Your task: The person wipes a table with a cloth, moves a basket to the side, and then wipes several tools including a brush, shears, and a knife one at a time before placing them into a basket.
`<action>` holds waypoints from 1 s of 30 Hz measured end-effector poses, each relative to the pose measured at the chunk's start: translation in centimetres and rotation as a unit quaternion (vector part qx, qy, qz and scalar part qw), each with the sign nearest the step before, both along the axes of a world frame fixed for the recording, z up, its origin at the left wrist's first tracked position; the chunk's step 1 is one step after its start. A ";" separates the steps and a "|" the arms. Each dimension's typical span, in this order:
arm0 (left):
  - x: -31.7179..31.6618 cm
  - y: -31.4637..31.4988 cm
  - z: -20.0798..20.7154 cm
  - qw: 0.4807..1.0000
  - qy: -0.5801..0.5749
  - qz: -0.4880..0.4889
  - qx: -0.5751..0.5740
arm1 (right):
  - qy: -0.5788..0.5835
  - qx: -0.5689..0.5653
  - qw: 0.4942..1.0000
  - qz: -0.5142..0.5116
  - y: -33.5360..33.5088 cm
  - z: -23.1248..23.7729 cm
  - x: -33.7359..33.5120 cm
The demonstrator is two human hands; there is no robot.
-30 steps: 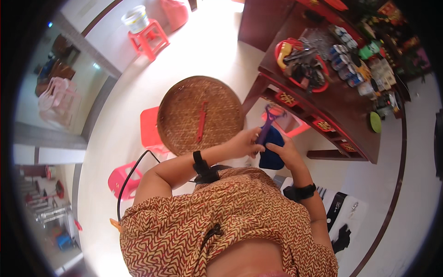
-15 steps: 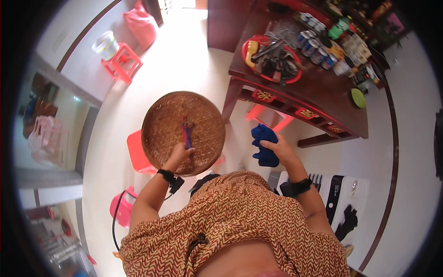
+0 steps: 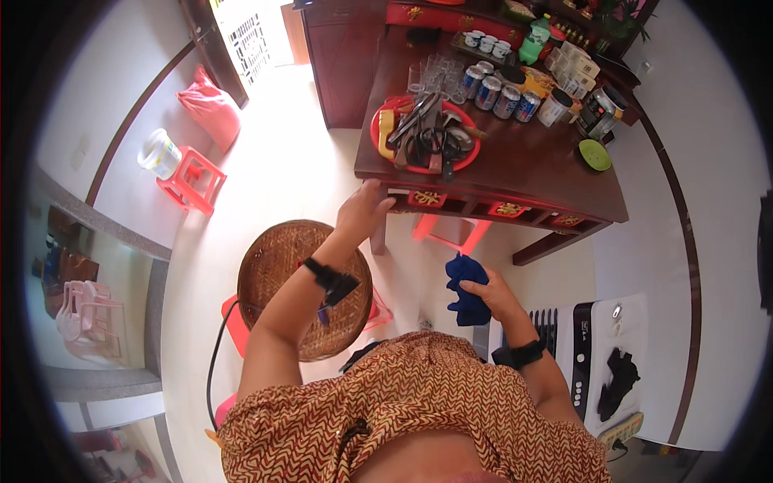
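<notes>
Cloth (image 3: 467,290), dark blue and bunched, sits in the right hand (image 3: 498,295), low and close to the body; the fingers are closed around its lower part and the rest of it stands up above them. A black band is on that wrist. One second ago both hands were together on this cloth, and half a second ago the left hand (image 3: 362,211) was down over the round woven tray (image 3: 278,270), holding a thin stick-like object there. Now the left arm is stretched forward above the tray, and the hand has reached the near edge of the dark wooden table (image 3: 531,165). Its fingers are curled together at that edge (whether they grip the wood or only touch it, I cannot tell), and I see nothing held in them. So the cloth has passed from two hands to one, and the thin object is no longer in the hand; I judge it was left on the tray, where a small dark piece shows just under the forearm, but the arm hides most of it.

The tray rests on a red plastic stool (image 3: 241,322). Farther away, on the table, a red basin (image 3: 425,135) is full of scissors and other tools, and behind it stand several drink cans (image 3: 499,92). A small green lid (image 3: 594,154) lies near the right end. Another red stool (image 3: 189,179) stands far at the left, beside a pink bag (image 3: 211,111).
</notes>
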State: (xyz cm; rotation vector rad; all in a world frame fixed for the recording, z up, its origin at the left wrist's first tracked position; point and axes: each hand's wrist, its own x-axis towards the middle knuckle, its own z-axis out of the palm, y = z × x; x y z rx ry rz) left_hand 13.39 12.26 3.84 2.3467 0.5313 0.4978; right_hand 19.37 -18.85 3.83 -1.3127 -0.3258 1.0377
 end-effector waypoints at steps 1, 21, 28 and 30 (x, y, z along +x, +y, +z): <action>2.4 0.2 0.6 1.000 -0.003 -0.004 0.008 | 0.010 0.018 1.000 -0.016 -0.3 0.4 0.0; 16.4 2.2 -0.2 0.985 0.098 0.135 0.037 | 0.044 0.000 0.997 -0.069 -4.8 -1.4 3.2; 16.8 3.4 -1.3 0.988 0.064 0.142 0.001 | 0.022 0.005 0.999 -0.046 -3.8 -1.4 2.9; 16.9 4.6 -2.1 0.983 -0.098 0.156 0.006 | 0.029 0.013 0.998 -0.051 -3.9 -1.4 2.7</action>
